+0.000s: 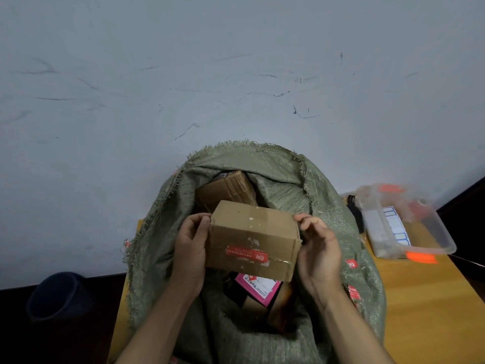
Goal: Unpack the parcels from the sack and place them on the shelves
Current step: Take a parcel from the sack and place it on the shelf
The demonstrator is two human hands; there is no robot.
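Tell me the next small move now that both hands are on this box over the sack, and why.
Probably lift the box straight up and clear of the sack. The left hand and right hand already hold its two ends, so the grip looks secure, and it sits above the other parcels inside. No shelf is in view, so turning to find one comes after.

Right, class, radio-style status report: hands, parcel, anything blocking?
Left hand and right hand grip cardboard box by its ends. Box above open green sack; more parcels inside. No shelves in view.
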